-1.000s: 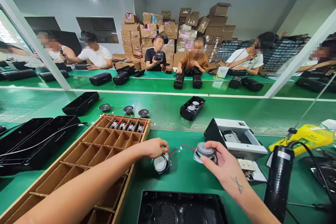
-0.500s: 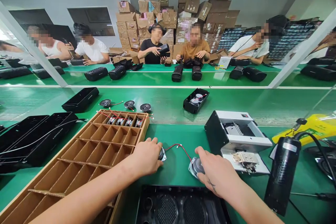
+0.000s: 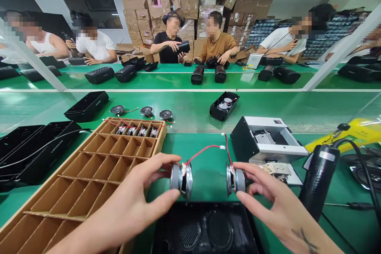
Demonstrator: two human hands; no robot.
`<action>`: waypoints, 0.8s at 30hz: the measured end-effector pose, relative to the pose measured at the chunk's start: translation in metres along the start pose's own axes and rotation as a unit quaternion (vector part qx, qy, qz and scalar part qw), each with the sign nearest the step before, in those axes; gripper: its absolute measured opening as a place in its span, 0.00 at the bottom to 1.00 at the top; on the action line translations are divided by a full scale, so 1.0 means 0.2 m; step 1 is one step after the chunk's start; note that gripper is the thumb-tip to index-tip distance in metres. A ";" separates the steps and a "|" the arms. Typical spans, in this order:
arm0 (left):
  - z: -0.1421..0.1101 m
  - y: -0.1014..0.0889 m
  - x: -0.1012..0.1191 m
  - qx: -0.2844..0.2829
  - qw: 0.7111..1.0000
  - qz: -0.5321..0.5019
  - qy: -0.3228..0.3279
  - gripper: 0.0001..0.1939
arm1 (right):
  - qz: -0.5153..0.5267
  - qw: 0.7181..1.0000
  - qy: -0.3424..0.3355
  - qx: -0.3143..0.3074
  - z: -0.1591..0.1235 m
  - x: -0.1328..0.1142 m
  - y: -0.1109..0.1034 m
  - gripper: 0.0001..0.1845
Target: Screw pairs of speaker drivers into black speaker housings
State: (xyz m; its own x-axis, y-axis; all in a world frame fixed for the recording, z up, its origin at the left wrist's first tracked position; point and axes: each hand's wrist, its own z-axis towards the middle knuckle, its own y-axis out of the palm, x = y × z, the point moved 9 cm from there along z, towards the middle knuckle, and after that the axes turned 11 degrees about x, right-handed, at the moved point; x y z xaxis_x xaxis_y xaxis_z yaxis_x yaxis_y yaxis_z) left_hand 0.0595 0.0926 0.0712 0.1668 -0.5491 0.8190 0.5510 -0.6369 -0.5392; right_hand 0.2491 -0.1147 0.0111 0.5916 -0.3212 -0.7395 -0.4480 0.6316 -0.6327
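My left hand (image 3: 139,196) pinches a small round speaker driver (image 3: 181,177) between thumb and fingers, held on edge above the table. A second speaker driver (image 3: 235,179) is pinched the same way in my right hand (image 3: 274,202). Red wires with white plugs (image 3: 222,147) rise from both drivers. Directly below them lies a black speaker housing (image 3: 205,230) with two round grilles, at the near edge of the green table.
A cardboard divider tray (image 3: 95,166) with several drivers in its far row sits at left. A white machine (image 3: 264,143) and a black cylindrical tool (image 3: 317,178) stand at right. Black housings (image 3: 35,151) lie far left. Several people work across the green conveyor (image 3: 190,109).
Both hands have lifted their drivers off the table and turned them on edge, bringing them nearer over the black housing. The camera has tilted down.
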 end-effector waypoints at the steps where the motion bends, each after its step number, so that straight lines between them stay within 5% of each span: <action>1: -0.04 0.01 0.02 0.010 1.000 -0.029 -0.002 0.25 | 0.028 1.000 0.005 0.010 -0.05 -0.02 0.00 0.24; 7: -0.15 0.11 0.16 0.016 0.997 -0.026 0.072 0.25 | 0.042 0.994 -0.080 0.064 -0.21 -0.18 0.00 0.24; 16: -0.20 0.12 0.17 -0.031 0.992 0.041 0.114 0.26 | -0.051 0.959 -0.278 0.026 -0.28 -0.39 -0.03 0.26; 24: -0.34 0.26 0.09 -0.103 0.977 0.139 0.128 0.32 | -0.070 0.953 -0.288 -0.058 -0.36 -0.35 0.08 0.22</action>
State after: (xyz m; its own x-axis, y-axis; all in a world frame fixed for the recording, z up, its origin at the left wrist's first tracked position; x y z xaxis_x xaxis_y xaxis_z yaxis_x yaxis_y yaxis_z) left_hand 0.0349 0.0125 0.0445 0.0628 -0.8163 0.5742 0.3336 -0.5250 -0.7830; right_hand 0.1515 -0.1334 0.0359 0.9056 0.0660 -0.4189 -0.3900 0.5174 -0.7617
